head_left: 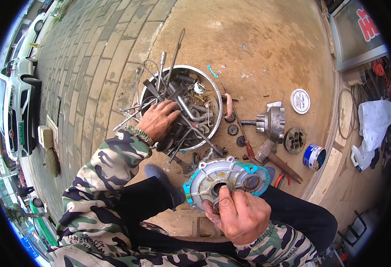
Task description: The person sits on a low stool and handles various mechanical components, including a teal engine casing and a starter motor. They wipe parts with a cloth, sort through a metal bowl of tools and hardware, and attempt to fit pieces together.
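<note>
Head view: the metal casing cover (231, 172) lies with its long axis roughly left to right, the right hand (237, 213) on its near side, fingers curled, on what I can't tell; well apart, ahead and leftward, the left hand (159, 119) rests loosely spread on metal tools (186, 107) in the round basin (221, 104).

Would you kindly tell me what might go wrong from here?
The left hand is among jumbled metal rods and parts in a basin, so its fingers might get scraped or pinched. Only the right hand is at the metal housing, which might slip if poorly supported; its support is hidden.
</note>
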Available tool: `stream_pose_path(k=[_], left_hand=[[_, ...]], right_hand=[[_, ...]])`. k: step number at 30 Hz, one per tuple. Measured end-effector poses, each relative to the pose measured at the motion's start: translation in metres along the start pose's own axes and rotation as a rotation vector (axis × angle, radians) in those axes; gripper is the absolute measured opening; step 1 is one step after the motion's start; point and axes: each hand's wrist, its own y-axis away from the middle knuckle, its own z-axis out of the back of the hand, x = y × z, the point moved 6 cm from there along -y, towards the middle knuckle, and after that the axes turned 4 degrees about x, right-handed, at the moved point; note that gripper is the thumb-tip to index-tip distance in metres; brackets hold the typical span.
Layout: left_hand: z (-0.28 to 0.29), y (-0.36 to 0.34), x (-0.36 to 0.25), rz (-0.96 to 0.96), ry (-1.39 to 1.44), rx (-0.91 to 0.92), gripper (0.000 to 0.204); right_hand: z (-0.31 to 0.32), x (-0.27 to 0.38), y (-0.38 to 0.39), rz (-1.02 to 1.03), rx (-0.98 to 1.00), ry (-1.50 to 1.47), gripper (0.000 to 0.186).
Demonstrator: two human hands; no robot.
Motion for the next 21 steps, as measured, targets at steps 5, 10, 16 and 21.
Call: stream_pose_path(k=[5, 10, 16, 21], left_hand=[[0.023, 0.01, 0.005, -0.019, 0.086, -0.121, 0.038], [0.051, 0.047, 0.021, 0.131, 0.1, 0.112, 0.032], [0.124, 0.127, -0.008, 0.422, 0.099, 0.362, 0.04], [0.179, 0.162, -0.068, 0.522, 0.301, 0.048, 0.04]], right_hand=[[-0.001, 0.004, 0.001, 0.01, 0.006, 0.017, 0.04], [-0.002, 0.005, -0.005, 0.008, 0.029, 0.012, 0.04], [0.002, 0.003, -0.003, -0.008, 0.058, -0.023, 0.046], [0.002, 0.004, -0.005, 0.046, 0.031, 0.06, 0.046]])
